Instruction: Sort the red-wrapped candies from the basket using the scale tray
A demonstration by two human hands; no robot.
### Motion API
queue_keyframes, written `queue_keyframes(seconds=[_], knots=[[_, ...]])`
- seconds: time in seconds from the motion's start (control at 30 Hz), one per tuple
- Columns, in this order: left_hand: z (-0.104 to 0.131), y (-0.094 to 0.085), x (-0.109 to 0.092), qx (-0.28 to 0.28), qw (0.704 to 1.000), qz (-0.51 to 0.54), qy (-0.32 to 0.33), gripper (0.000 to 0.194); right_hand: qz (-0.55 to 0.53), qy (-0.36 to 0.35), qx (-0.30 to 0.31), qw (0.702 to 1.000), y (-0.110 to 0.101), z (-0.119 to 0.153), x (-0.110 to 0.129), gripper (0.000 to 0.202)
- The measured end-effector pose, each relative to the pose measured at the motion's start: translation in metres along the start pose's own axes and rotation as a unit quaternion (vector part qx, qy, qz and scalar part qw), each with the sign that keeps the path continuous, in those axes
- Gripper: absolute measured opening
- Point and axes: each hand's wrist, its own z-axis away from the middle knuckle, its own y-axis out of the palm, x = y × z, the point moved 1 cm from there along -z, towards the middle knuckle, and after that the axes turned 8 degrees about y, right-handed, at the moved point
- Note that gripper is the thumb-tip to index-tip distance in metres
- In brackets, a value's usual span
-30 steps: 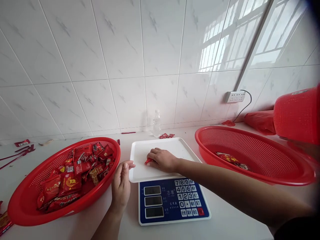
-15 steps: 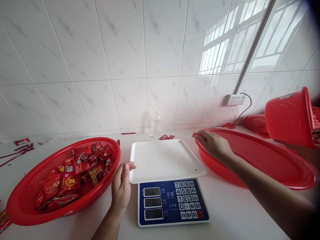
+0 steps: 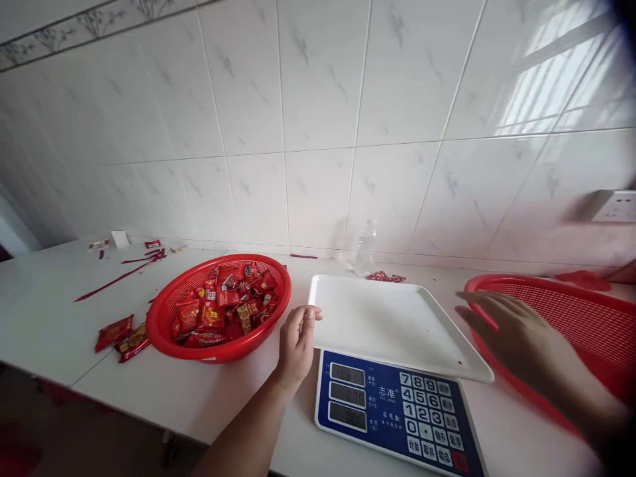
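Observation:
My left hand (image 3: 298,336) has its fingers curled with the tips at the left edge of the white scale tray (image 3: 382,321). Beneath the tray's front edge sits the blue keypad (image 3: 392,411) of the scale. My right hand (image 3: 511,331), slightly blurred, is over the left rim of the right red basket (image 3: 586,318), its fingers extended and apart from the rim. Left of my left hand stands another red basket (image 3: 278,324) holding several red snack packets (image 3: 212,315).
Two loose packets (image 3: 115,332) lie left of the filled basket, with dark red ribbons (image 3: 122,278) behind them. A clear bottle (image 3: 366,248) and red patterned wrappers (image 3: 385,277) are behind the tray. A white socket (image 3: 616,206) is on the tiled wall.
The view has turned left, so the baskets and scale appear further right. My right hand's fingers have spread from the basket rim. My left hand remains at the tray's edge.

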Motion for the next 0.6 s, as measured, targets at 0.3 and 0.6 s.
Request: queue_keyframes(seconds=[0.3, 0.6], knots=[[-0.046, -0.07, -0.03, 0.199, 0.935, -0.294, -0.002, 0.027, -0.18, -0.062, -0.058, 0.98, 0.021, 0.055, 0.067, 0.023], [-0.095, -0.213, 0.032, 0.215, 0.797, -0.453, -0.338, 0.029, -0.252, -0.05, -0.043, 0.966, 0.01, 0.07, 0.051, 0.02]])
